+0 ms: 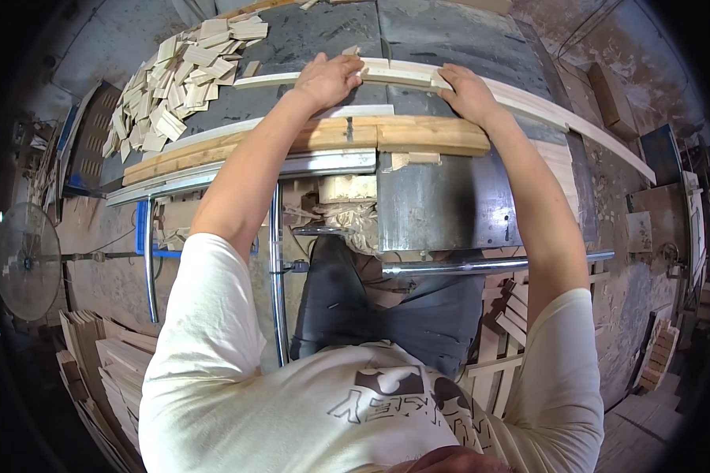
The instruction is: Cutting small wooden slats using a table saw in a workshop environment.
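- The left hand (328,81) lies over the pale wood strips (399,75) with its fingers bent; its palm side is hidden, so whether it grips or only presses cannot be told.
- The right hand (468,94) is closed on the same strips, fingers on the far side and thumb toward the near side; the contact beneath is concealed.
- The pale wood strips lie across the dark work table (457,33), passing under both hands and reaching past the right forearm to the table's right side. The hands cover parts of them, so the exact number of pieces cannot be made out.
- A wooden bar (430,134) lies nearer the body; the left forearm crosses it and hides a section.
- A heap of wood offcuts (189,75) sits at the far left; overlapping hides its lower pieces.
- The left forearm partly masks the metal rail (327,163) as well.
- A blue crate (143,229) below the table is largely covered by rails and the left arm.
- A round disc (26,260) stands at the dark left rim; its kind is unclear.
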Action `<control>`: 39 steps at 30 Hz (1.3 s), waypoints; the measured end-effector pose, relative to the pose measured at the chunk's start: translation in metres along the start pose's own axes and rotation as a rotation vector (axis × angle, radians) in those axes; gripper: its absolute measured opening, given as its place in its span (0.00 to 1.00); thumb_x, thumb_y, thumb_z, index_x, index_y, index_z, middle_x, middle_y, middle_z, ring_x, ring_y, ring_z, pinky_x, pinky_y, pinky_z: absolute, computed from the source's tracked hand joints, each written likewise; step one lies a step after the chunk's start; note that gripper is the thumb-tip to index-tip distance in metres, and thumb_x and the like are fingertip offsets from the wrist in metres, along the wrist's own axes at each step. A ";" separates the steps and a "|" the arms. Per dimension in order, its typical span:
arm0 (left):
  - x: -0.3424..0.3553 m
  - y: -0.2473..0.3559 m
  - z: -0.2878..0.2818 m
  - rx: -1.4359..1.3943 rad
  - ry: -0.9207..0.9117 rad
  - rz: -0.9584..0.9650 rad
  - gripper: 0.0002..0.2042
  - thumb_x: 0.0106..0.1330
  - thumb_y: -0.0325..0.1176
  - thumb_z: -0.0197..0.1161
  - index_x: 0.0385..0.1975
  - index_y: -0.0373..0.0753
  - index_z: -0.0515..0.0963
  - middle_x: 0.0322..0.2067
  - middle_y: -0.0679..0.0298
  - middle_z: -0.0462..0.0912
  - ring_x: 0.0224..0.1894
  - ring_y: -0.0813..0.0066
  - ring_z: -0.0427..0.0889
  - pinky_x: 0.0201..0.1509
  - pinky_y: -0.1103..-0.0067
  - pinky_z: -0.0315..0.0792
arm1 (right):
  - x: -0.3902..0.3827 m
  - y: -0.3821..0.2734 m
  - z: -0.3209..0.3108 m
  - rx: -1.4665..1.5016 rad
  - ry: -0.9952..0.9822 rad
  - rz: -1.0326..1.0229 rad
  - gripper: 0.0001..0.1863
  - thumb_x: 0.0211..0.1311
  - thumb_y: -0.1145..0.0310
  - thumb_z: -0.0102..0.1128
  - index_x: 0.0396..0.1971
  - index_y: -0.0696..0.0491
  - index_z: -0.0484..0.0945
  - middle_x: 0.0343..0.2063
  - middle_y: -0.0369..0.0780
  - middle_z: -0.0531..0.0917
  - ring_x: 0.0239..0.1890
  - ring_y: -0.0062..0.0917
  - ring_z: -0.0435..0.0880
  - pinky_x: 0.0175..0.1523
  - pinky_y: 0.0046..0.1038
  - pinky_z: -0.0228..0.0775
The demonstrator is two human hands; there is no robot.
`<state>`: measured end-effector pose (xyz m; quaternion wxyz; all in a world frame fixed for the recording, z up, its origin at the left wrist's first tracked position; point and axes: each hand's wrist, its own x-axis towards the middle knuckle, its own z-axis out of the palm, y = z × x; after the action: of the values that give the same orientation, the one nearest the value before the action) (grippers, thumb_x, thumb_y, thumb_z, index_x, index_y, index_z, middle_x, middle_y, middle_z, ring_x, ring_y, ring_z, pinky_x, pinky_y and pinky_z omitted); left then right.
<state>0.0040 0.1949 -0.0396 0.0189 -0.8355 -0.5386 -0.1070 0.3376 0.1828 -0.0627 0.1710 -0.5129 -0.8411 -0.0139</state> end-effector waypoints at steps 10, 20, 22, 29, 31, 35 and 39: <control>-0.001 0.025 -0.016 -0.133 -0.088 0.168 0.15 0.69 0.40 0.62 0.52 0.47 0.84 0.51 0.57 0.84 0.56 0.50 0.79 0.63 0.63 0.73 | -0.059 -0.049 -0.039 0.104 0.005 0.015 0.26 0.64 0.66 0.65 0.60 0.61 0.78 0.65 0.52 0.76 0.68 0.48 0.72 0.74 0.41 0.62; -0.013 -0.071 -0.086 -0.788 0.285 -0.327 0.11 0.63 0.37 0.70 0.38 0.36 0.86 0.29 0.64 0.85 0.32 0.73 0.83 0.40 0.73 0.77 | -0.066 -0.059 -0.056 0.067 -0.073 0.130 0.29 0.65 0.66 0.64 0.65 0.58 0.74 0.69 0.53 0.70 0.72 0.48 0.66 0.75 0.42 0.58; -0.026 -0.120 -0.110 -1.165 0.549 -0.559 0.05 0.66 0.32 0.68 0.33 0.38 0.83 0.25 0.68 0.80 0.25 0.79 0.76 0.30 0.81 0.72 | -0.065 -0.058 -0.056 0.051 -0.083 0.125 0.29 0.65 0.66 0.64 0.65 0.59 0.73 0.69 0.53 0.71 0.72 0.49 0.67 0.75 0.43 0.58; -0.082 -0.125 -0.088 -1.177 0.357 -0.718 0.15 0.72 0.30 0.64 0.55 0.32 0.79 0.32 0.65 0.83 0.28 0.79 0.79 0.31 0.79 0.75 | -0.057 -0.025 -0.057 0.192 -0.135 0.181 0.28 0.65 0.65 0.63 0.64 0.58 0.75 0.65 0.55 0.74 0.68 0.50 0.71 0.72 0.44 0.63; -0.090 -0.104 -0.075 -1.117 0.274 -0.608 0.16 0.74 0.32 0.64 0.57 0.33 0.79 0.36 0.65 0.85 0.35 0.79 0.81 0.39 0.80 0.77 | -0.030 -0.039 -0.086 -0.110 -0.256 0.116 0.23 0.61 0.67 0.62 0.57 0.55 0.81 0.55 0.54 0.81 0.60 0.50 0.78 0.65 0.44 0.69; -0.092 -0.067 -0.059 -0.790 0.225 -0.325 0.17 0.74 0.34 0.64 0.57 0.33 0.80 0.40 0.64 0.86 0.41 0.77 0.83 0.48 0.80 0.76 | 0.018 -0.031 -0.087 0.009 -0.326 -0.160 0.12 0.60 0.70 0.62 0.42 0.54 0.85 0.38 0.49 0.81 0.48 0.45 0.81 0.54 0.45 0.73; -0.090 -0.036 -0.045 -0.672 0.174 -0.231 0.17 0.73 0.33 0.64 0.58 0.36 0.81 0.46 0.59 0.86 0.47 0.69 0.83 0.52 0.74 0.77 | 0.020 -0.052 -0.065 0.056 -0.172 -0.134 0.11 0.66 0.69 0.60 0.45 0.55 0.85 0.42 0.49 0.83 0.52 0.45 0.80 0.58 0.43 0.72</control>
<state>-0.0710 0.1227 -0.0167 -0.2231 -0.7165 -0.5607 -0.3499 0.3022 0.1628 0.0122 0.1110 -0.4500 -0.8851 0.0422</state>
